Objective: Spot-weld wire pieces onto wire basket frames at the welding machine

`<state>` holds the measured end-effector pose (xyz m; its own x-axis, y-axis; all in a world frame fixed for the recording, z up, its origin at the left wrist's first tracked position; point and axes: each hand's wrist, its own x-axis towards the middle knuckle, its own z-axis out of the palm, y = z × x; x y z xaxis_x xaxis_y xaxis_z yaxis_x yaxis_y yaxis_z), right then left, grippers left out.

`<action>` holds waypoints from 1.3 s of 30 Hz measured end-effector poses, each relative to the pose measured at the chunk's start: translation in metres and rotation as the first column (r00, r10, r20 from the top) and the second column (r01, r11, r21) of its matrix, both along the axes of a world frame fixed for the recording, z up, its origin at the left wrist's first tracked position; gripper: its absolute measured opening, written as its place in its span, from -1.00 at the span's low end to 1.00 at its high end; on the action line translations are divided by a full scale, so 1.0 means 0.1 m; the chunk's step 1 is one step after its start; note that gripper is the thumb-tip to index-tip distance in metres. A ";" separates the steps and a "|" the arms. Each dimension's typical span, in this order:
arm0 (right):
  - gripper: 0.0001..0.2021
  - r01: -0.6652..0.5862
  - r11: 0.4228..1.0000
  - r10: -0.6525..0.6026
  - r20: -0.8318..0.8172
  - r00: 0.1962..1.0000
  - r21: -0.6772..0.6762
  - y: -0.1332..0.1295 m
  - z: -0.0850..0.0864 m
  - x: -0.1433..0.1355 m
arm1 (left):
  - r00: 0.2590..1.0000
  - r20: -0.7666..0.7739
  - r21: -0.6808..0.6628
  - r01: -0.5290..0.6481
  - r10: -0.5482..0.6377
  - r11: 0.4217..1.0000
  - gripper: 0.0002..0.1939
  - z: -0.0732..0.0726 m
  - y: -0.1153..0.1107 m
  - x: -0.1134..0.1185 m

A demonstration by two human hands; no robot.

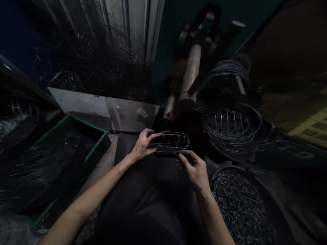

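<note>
One faint letter
A pale "D" [306, 154] at about three o'clock, on a dark surface [277, 159]; the mark beside it is blurred.

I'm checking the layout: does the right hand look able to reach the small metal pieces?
Probably yes: the metal pieces lie uncovered; nothing visible stands between them and the right hand.

My left hand [141, 144] and right hand [198, 170]: bare, slender fingers. Left forearm [99, 189] and right forearm [214, 212] also bare. Clothing [145, 200] over my lap plain, dark grey to near black, soft creases down the front. Garment type, seams unclear; light too low.
</note>
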<state>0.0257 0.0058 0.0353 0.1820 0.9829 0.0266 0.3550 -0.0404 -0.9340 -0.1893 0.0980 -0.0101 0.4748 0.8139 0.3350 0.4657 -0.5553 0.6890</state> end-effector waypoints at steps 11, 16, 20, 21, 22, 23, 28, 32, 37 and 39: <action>-0.79 0.056 0.996 -0.076 0.328 0.942 0.070 -0.02 0.16 -0.17 | 0.996 -0.070 0.231 -0.043 0.061 0.972 -0.35 0.12 -0.05 0.00; -0.71 0.051 0.994 -0.028 0.225 0.974 -0.097 0.05 0.16 -0.13 | 0.995 -0.091 0.274 -0.024 0.050 0.961 -0.34 0.13 -0.06 0.03; -0.69 0.071 0.989 -0.046 0.180 0.983 -0.132 0.16 0.20 -0.16 | 0.993 -0.113 0.303 0.018 0.017 0.953 -0.31 0.18 -0.08 0.04; -0.68 0.098 0.988 -0.075 0.179 0.981 -0.121 0.18 0.21 -0.17 | 0.993 -0.117 0.308 0.026 0.011 0.951 -0.31 0.19 -0.08 0.04; -0.68 0.123 0.987 -0.102 0.183 0.978 -0.106 0.20 0.21 -0.17 | 0.993 -0.119 0.313 0.030 0.008 0.949 -0.32 0.19 -0.08 0.04; -0.68 0.139 0.986 -0.120 0.189 0.975 -0.090 0.21 0.21 -0.18 | 0.993 -0.119 0.316 0.032 0.006 0.948 -0.32 0.20 -0.08 0.05; -0.70 0.142 0.990 -0.142 0.229 0.963 0.014 0.20 0.16 -0.23 | 0.997 -0.082 0.289 0.016 0.008 0.957 -0.33 0.20 -0.09 0.05; -0.70 0.151 0.986 -0.167 0.295 0.941 0.076 0.16 0.13 -0.27 | 0.998 -0.064 0.251 0.016 0.000 0.968 -0.33 0.19 -0.10 0.06; -0.73 0.121 0.987 -0.149 0.321 0.935 0.106 0.15 0.07 -0.29 | 0.999 -0.038 0.216 0.015 -0.007 0.976 -0.39 0.13 -0.09 0.06; -0.74 0.112 0.986 -0.147 0.313 0.938 0.127 0.17 0.05 -0.30 | 1.000 -0.023 0.223 0.012 -0.007 0.975 -0.42 0.10 -0.08 0.05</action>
